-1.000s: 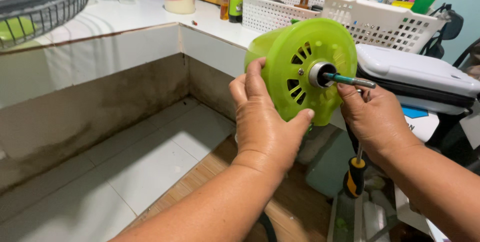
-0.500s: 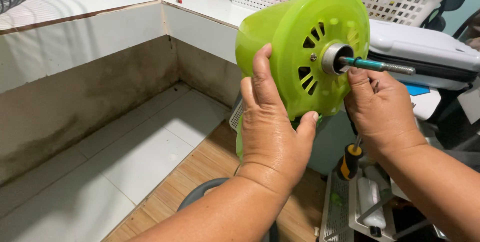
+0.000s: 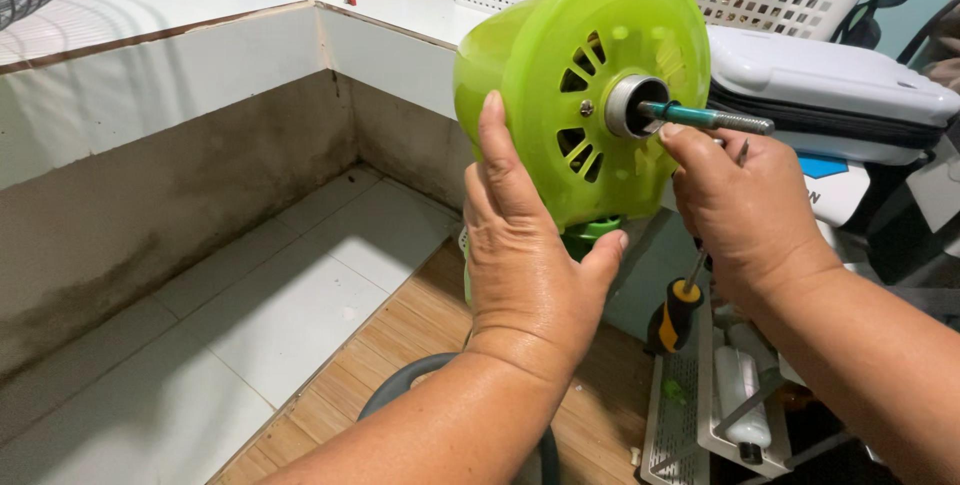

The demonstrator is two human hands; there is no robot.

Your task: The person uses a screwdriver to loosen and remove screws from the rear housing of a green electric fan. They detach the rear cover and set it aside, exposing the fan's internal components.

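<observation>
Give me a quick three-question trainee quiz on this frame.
1. True or false: the left hand grips the green fan motor housing.
2. Which tool does the right hand hold: A) pliers, B) screwdriver, C) wrench?
3. What sticks out of the housing's centre?

Key: 1 true; 2 B, its black and yellow handle hangs below the hand; 3 a metal shaft.

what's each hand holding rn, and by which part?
Left hand grips the green fan motor housing by its lower front rim. Right hand holds a screwdriver by its shank, handle hanging down, fingertips by the metal shaft.
</observation>
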